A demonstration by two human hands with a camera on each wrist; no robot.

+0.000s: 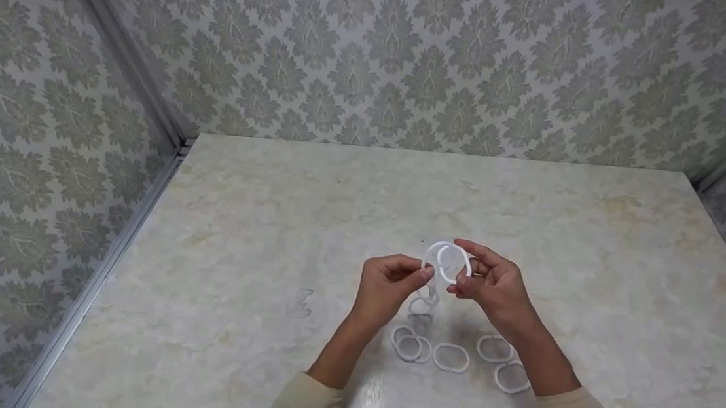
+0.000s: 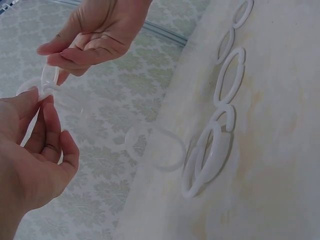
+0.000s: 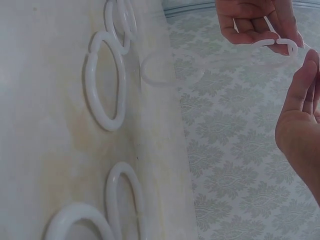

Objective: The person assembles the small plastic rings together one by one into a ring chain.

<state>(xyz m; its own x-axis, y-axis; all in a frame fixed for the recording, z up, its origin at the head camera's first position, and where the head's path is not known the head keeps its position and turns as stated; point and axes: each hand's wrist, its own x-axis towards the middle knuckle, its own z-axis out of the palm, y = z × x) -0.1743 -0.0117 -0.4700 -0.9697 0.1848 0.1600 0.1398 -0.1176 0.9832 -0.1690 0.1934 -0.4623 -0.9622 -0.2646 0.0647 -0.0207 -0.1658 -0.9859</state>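
Observation:
My left hand (image 1: 388, 288) pinches a white plastic oval ring (image 1: 425, 257) between thumb and fingertips above the table. From it hangs a short chain of similar rings (image 1: 412, 305), blurred in both wrist views. Close on the right, my right hand (image 1: 500, 285) grips another white ring (image 1: 470, 265) between thumb and fingers. The two held rings overlap in the head view, and fingers partly hide where they meet. In the right wrist view, one held ring (image 3: 292, 49) shows a small gap in its loop.
Several loose white rings lie on the marbled table below the hands: an overlapping pair (image 1: 393, 341), a single ring (image 1: 450, 371) and two more by the right forearm (image 1: 511, 392). A patterned wall (image 1: 386, 94) stands behind the table (image 1: 237, 219); another rises at left.

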